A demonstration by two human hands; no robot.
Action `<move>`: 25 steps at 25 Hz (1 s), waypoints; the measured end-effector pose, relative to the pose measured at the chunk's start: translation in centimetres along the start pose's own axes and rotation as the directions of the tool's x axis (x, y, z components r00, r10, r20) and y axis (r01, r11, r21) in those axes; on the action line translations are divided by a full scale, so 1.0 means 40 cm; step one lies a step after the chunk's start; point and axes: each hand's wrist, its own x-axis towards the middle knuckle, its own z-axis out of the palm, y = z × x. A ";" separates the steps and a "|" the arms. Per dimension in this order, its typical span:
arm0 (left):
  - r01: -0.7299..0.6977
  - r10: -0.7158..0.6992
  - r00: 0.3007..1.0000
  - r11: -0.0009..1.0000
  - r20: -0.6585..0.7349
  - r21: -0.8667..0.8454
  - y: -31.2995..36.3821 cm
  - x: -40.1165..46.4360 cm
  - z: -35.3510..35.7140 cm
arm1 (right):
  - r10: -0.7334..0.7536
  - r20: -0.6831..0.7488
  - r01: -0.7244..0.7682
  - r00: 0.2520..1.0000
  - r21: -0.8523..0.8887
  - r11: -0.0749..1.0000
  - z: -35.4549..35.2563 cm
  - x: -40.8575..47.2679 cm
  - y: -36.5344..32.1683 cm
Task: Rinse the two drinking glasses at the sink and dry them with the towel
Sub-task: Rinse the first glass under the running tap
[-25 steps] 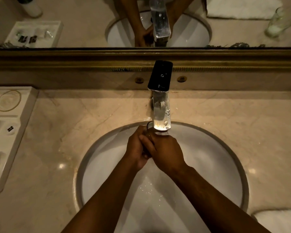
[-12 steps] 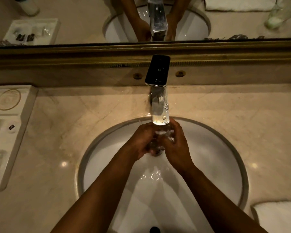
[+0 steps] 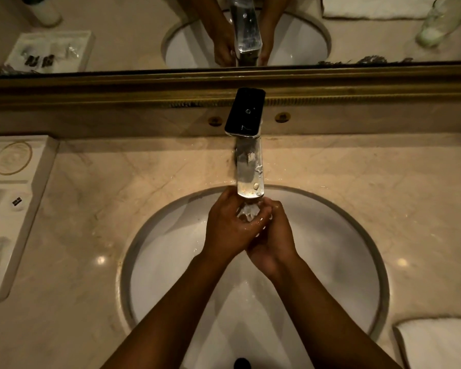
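- The hands have been drawn together since half a second ago: the left hand [image 3: 228, 230] is now laid over the right hand [image 3: 273, 242], under the chrome faucet [image 3: 249, 171].
- A clear drinking glass [image 3: 248, 213] is glimpsed between them in the running water; which fingers grasp it cannot be told (it is mostly hidden).
- The round white sink [image 3: 343, 262] is set in a glossy marbled surface [image 3: 104, 209].
- A white nubby towel [image 3: 442, 344] lies at the lower right.

left hand [image 3: 228, 230] over right hand [image 3: 273, 242] | fingers curled, clasped together | forearms converge
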 end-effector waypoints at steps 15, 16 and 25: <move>0.638 -0.609 0.766 0.679 0.206 -0.363 0.010 0.040 -0.025 | -0.450 0.201 0.484 0.870 -0.523 0.702 -0.007 -0.002 0.047; 0.585 -0.581 0.803 0.726 0.131 -0.362 0.007 0.034 -0.021 | -0.448 0.202 0.482 0.871 -0.532 0.696 -0.005 0.001 0.048; 0.384 -0.416 0.909 0.867 -0.037 -0.319 -0.017 -0.025 0.014 | -0.375 -0.091 0.308 0.923 -0.410 0.858 0.024 0.043 0.038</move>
